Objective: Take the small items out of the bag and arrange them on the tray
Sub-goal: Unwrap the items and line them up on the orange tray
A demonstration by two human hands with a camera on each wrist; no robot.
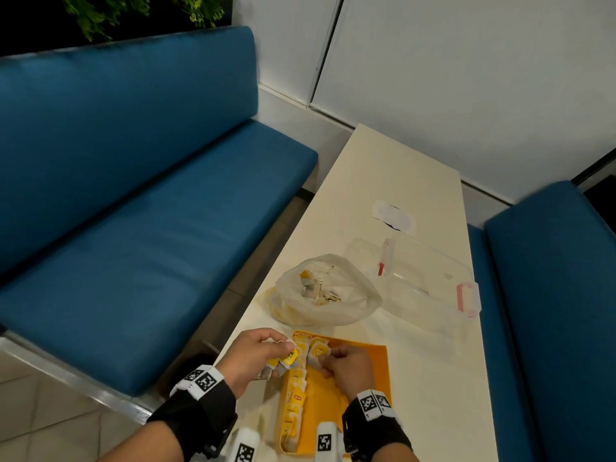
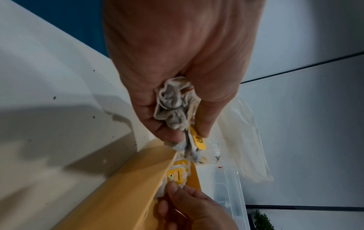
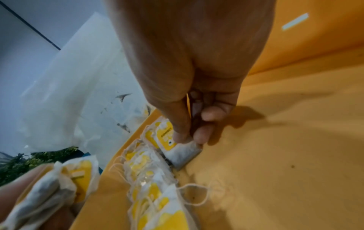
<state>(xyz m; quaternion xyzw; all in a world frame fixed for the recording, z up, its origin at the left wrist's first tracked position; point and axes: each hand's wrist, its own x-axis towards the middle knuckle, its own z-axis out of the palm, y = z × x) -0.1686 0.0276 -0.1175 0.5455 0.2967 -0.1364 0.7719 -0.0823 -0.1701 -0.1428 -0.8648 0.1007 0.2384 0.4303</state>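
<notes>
Your left hand (image 2: 177, 65) grips crumpled yellow-tagged paper tea bags (image 2: 173, 109); right hand (image 3: 197, 62) fingers (image 3: 181, 124) pinch one tea bag (image 3: 183, 154) on the yellow plastic tray (image 3: 285, 140); tag lettering possibly "TEA".

print on the yellow tea bag tags (image 3: 166, 138) is blurred; tray's (image 1: 376, 368) near edge is cut off.

Black wrist straps (image 1: 200, 411), checkered markers (image 1: 203, 380)
</notes>
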